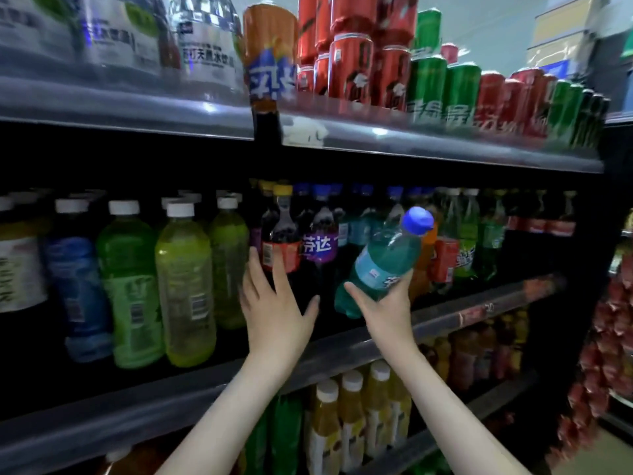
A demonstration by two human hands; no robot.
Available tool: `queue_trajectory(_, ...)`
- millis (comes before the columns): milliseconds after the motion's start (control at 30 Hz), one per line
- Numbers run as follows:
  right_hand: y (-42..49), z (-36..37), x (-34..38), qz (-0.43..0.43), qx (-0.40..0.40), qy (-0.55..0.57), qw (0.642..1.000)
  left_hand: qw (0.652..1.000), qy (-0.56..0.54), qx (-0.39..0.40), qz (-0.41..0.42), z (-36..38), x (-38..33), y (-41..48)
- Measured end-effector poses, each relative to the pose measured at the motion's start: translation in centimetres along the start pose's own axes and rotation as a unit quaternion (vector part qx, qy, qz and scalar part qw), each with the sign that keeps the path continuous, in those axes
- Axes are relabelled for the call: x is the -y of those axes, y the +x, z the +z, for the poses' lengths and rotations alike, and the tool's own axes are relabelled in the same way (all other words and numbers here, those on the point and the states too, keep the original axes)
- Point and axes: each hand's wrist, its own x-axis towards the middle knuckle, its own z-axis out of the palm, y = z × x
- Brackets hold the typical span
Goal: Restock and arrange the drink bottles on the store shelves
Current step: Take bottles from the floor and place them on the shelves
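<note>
Right hand (380,303) grips the teal bottle (387,258) round its lower body. The bottle is tilted, cap up, just right of the purple-labelled bottle (317,248). Left hand (274,303) is spread and holds nothing, just below-left of that landmark. Assessment: the bottle looks full and fairly heavy, with smooth, possibly slippery plastic. Best held at the labelled waist.

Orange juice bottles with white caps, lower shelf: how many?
3: left juice bottle, middle juice bottle, right juice bottle, side by side at bottom centre; others may hide behind.
</note>
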Motion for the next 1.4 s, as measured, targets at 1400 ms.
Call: queue_trajectory(1400, -40.7, 19.1, 8.9, -0.225, 0.644, 0.032, 0.731, 0.888, 0.224, -0.049, -0.398, -25.8, 16.6, -39.0)
